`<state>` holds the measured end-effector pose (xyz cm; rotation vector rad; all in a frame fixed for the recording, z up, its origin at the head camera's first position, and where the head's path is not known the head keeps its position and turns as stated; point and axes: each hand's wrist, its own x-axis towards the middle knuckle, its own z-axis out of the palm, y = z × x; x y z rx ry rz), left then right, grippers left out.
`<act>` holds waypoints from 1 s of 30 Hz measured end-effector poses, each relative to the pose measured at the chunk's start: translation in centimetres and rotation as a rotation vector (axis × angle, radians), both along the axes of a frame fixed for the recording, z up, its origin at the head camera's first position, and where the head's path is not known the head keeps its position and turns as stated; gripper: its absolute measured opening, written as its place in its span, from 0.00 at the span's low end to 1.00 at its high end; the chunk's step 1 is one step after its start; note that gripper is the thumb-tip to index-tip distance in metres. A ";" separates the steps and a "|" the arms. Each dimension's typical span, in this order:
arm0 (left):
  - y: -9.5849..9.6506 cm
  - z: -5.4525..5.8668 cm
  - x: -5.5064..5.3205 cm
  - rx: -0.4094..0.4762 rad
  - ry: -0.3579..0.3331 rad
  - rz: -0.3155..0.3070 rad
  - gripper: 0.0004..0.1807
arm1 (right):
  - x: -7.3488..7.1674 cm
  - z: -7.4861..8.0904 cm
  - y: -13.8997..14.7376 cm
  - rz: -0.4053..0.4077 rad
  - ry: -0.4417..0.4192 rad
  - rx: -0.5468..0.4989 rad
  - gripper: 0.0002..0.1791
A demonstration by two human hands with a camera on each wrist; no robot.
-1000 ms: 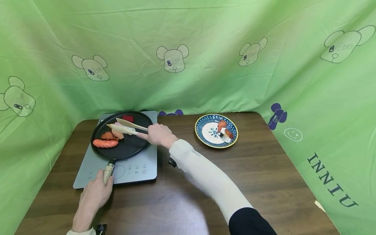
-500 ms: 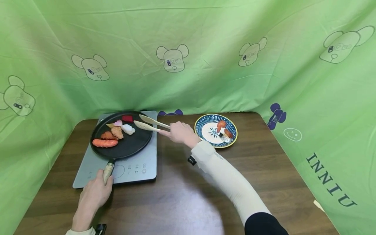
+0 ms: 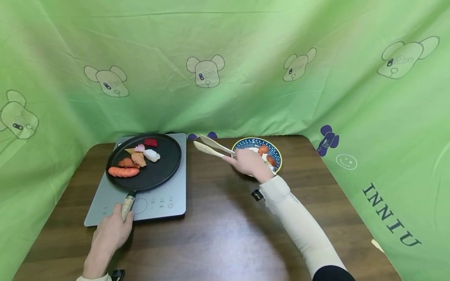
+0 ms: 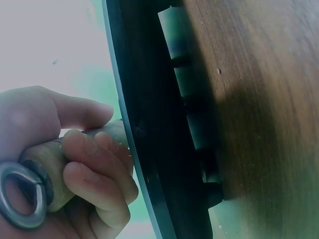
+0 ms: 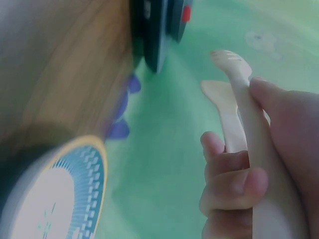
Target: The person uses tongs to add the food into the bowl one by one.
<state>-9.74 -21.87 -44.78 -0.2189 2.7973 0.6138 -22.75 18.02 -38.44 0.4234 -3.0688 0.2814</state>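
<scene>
My left hand (image 3: 111, 231) grips the pan's handle (image 3: 127, 207); in the left wrist view its fingers (image 4: 94, 184) curl round that handle, which ends in a metal ring (image 4: 22, 196). The black frying pan (image 3: 159, 175) sits on the induction cooktop. In it lie a scored sausage (image 3: 124, 172), brown fried pieces (image 3: 138, 159), a white-and-pink piece (image 3: 152, 155) and a dark red block (image 3: 150, 142). My right hand (image 3: 251, 164) holds pale wooden tongs (image 3: 214, 147), their arms apart with nothing visible between them. It is in front of the blue-patterned plate (image 3: 242, 143), partly hiding it.
The grey induction cooktop (image 3: 161, 212) stands at the left of the brown wooden table (image 3: 211, 242). On the plate lie reddish-brown food pieces (image 3: 263, 150). A green printed curtain (image 3: 168, 97) surrounds the table at the back and sides.
My right hand has carried the tongs rightward, away from above the pan, to the front of the plate. The left hand stays on the handle. The food in the pan has not visibly moved.
</scene>
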 end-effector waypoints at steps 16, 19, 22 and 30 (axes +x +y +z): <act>0.3 0.2 0.0 -0.008 0.003 0.001 0.36 | 3.6 -1.0 9.8 -0.204 -0.047 0.078 0.32; 0.2 0.1 0.0 -0.013 -0.001 0.005 0.36 | 4.2 -1.2 11.1 -0.225 -0.057 0.080 0.34; 0.1 0.1 -0.1 -0.007 -0.004 0.007 0.36 | 4.7 -1.6 12.2 -0.237 -0.064 0.084 0.34; 0.0 0.1 0.3 0.020 0.022 -0.005 0.34 | 5.8 -1.6 13.9 -0.274 -0.087 0.078 0.30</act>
